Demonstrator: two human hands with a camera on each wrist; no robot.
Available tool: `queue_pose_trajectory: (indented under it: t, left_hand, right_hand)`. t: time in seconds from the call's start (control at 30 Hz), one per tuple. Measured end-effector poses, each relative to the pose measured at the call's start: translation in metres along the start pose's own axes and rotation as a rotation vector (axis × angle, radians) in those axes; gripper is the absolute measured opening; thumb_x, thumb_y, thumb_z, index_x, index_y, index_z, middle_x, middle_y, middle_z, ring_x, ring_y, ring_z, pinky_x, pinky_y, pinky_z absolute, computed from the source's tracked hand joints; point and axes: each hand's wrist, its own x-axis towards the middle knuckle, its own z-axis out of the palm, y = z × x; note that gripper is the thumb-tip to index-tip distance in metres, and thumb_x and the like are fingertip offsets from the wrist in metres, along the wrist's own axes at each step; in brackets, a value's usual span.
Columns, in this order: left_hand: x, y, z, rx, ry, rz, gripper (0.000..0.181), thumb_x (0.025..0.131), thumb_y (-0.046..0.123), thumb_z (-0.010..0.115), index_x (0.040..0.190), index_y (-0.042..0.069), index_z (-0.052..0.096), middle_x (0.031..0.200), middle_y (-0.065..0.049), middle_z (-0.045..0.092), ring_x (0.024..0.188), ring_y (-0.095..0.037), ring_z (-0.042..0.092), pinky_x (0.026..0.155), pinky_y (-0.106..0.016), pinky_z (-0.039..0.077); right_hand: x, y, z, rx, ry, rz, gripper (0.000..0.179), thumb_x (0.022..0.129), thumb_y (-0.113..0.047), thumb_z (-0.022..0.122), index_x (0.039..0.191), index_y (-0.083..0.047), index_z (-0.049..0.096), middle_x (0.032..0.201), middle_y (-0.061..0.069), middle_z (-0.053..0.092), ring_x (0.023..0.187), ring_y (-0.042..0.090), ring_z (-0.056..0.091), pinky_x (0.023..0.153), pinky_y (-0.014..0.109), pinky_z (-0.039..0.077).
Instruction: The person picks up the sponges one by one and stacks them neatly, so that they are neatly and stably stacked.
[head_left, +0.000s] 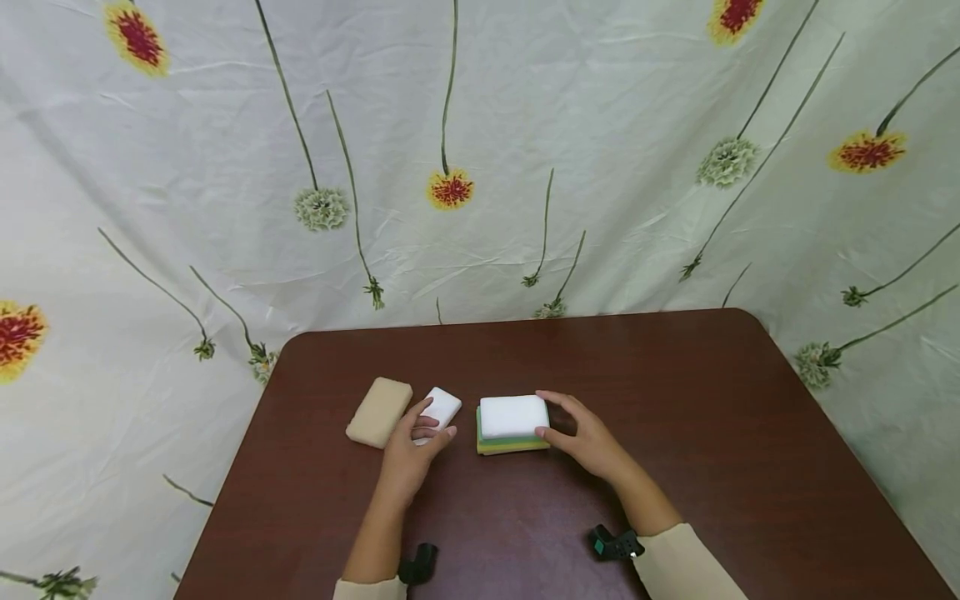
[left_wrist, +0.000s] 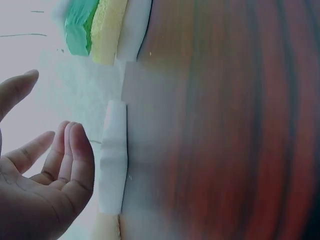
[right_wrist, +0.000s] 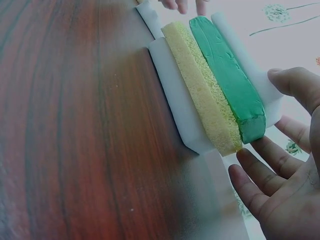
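Observation:
A stack stands mid-table: a white block [right_wrist: 180, 97] at the bottom, a yellow sponge [right_wrist: 202, 90], a green block [right_wrist: 230, 80] with a smooth, creased surface, and a white sponge [head_left: 513, 417] on top. My right hand [head_left: 588, 437] holds the top white sponge by its right end, thumb at the near side and index finger at the far corner. The other fingertips lie close to the green block's end. My left hand [head_left: 412, 446] hovers with loosely bent fingers over another white sponge [head_left: 444, 403], apart from it in the left wrist view.
A beige sponge [head_left: 381, 410] lies on the dark red-brown table [head_left: 675, 400], left of the loose white sponge. Behind the table hangs a pale cloth [head_left: 615, 167] printed with flowers. Dark straps with small devices [head_left: 617, 543] sit at both wrists.

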Motion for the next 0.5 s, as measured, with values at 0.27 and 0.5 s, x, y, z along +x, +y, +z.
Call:
queue_pose_trajectory:
  t: [0.27, 0.5]
  left_hand:
    - [0.0, -0.004, -0.008, 0.054, 0.032, -0.076, 0.075, 0.087, 0.025, 0.08, 0.152, 0.012, 0.044, 0.11, -0.011, 0.057, 0.09, -0.015, 0.054, 0.07, -0.022, 0.046]
    - [0.0, -0.007, -0.015, 0.088, 0.044, -0.107, 0.078, 0.087, 0.026, 0.08, 0.152, 0.009, 0.042, 0.097, -0.006, 0.053, 0.082, -0.014, 0.05, 0.068, -0.024, 0.043]
  right_hand:
    - [0.0, 0.001, 0.0, -0.002, -0.004, 0.013, 0.061, 0.092, -0.03, 0.076, 0.148, -0.021, 0.052, 0.149, 0.009, 0.05, 0.13, 0.033, 0.057, 0.105, 0.051, 0.048]
    - [-0.001, 0.002, -0.001, 0.014, -0.005, 0.012, 0.06, 0.092, -0.027, 0.076, 0.147, -0.02, 0.053, 0.15, 0.009, 0.049, 0.132, 0.036, 0.056, 0.105, 0.052, 0.049]
